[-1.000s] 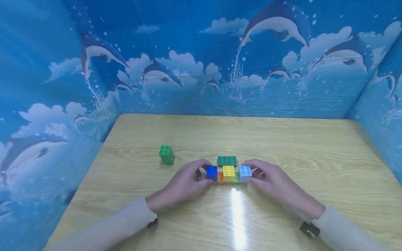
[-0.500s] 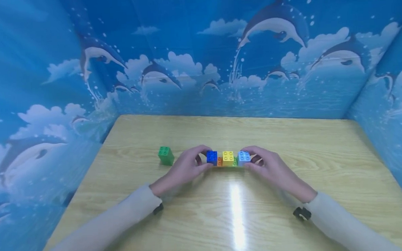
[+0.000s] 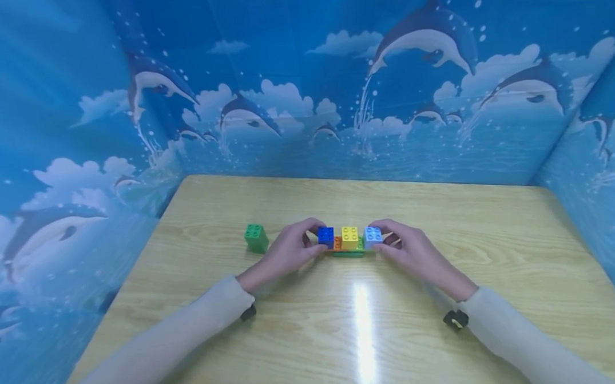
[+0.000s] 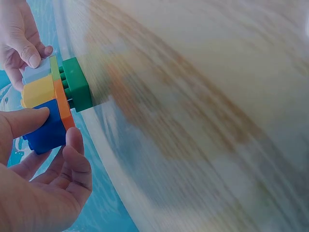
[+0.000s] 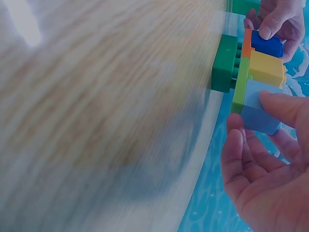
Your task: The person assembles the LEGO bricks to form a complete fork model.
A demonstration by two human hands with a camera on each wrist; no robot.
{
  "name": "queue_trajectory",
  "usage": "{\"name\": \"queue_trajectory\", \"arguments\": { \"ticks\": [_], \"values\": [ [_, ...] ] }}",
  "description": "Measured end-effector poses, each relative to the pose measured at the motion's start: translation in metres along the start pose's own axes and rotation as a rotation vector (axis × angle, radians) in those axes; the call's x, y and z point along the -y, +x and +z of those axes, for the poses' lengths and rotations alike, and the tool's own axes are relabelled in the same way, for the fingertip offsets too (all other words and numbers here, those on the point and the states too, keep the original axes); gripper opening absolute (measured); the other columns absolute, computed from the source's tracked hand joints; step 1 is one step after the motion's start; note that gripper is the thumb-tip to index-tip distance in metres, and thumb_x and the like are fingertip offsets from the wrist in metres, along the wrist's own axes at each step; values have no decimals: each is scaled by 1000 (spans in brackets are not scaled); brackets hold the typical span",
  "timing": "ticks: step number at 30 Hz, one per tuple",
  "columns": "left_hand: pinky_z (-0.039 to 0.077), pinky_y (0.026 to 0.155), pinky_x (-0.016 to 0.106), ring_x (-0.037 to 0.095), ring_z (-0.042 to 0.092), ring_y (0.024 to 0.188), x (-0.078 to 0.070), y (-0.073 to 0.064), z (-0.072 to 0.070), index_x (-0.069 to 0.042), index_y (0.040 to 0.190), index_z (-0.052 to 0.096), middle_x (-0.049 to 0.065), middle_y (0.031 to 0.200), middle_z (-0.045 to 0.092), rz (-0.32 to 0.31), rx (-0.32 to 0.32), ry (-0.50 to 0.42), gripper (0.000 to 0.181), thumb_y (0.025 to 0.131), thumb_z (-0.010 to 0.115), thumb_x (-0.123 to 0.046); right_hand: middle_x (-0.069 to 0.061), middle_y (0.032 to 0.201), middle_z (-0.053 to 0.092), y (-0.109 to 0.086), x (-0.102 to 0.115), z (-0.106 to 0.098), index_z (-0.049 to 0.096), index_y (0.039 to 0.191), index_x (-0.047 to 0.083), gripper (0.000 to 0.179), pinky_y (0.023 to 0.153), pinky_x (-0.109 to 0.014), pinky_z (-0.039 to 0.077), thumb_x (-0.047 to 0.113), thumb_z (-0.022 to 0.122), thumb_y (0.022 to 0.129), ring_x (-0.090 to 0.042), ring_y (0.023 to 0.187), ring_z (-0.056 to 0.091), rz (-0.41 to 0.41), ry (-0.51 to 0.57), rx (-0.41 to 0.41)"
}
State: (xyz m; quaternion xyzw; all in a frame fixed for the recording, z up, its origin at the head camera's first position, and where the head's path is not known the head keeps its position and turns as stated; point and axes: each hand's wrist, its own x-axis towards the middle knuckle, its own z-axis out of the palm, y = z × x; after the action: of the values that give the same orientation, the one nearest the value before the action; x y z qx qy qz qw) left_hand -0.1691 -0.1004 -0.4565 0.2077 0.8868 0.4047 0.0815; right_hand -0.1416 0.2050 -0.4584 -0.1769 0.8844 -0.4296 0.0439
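A row of toy building bricks spans my two hands: dark blue (image 3: 326, 236), yellow (image 3: 349, 237) and light blue (image 3: 373, 236). They sit on a thin orange plate (image 4: 64, 104) and a thin lime plate (image 5: 240, 86). My left hand (image 3: 291, 249) pinches the dark blue end between thumb and fingers. Likewise, my right hand (image 3: 414, 250) grips the light blue end. Below the row a dark green brick (image 4: 78, 86) lies on the table, its studs showing in a narrow gap under the plates in both wrist views. From the head view it is mostly covered.
To the left of my left hand stands a taller green block (image 3: 257, 239) on the wooden table (image 3: 442, 209). Dolphin-printed blue curtains (image 3: 295, 146) enclose the table at the back and sides. Dark straps (image 3: 455, 319) sit at my wrists.
Both hands have carried the brick row away from my body, from in front of the dark green brick to above it. The taller green block stays put.
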Motion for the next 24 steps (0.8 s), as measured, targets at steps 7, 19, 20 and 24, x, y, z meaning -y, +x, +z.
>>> {"name": "queue_trajectory", "arguments": {
  "ticks": [7,19,20,24],
  "values": [
    [58,75,30,12,66,85,2,1,-1,-11,135,69,9,124,74,3,19,-7,41,97,85,-11,-10,121,74,-1,-1,0,67,144,6,44,84,-34,63,11,79,102,-21,100,72,10,5,10],
    [59,77,29,12,67,89,5,5,-4,-12,138,68,6,122,74,25,76,18,42,98,83,-11,-11,120,74,-8,4,3,68,141,7,44,83,-34,64,9,81,99,-22,99,72,27,-13,-5],
    [59,78,30,12,67,91,5,5,-5,-12,137,69,4,121,74,23,84,15,42,98,83,-11,-11,120,74,-8,5,3,68,140,7,43,84,-36,64,10,81,99,-23,101,72,27,-15,-5],
    [59,88,34,15,67,101,5,7,-6,-10,138,68,1,120,73,37,118,14,43,98,84,-14,-11,128,72,-6,6,4,65,143,4,47,95,-47,61,14,82,100,-29,114,69,9,-49,-5]
  ]
}}
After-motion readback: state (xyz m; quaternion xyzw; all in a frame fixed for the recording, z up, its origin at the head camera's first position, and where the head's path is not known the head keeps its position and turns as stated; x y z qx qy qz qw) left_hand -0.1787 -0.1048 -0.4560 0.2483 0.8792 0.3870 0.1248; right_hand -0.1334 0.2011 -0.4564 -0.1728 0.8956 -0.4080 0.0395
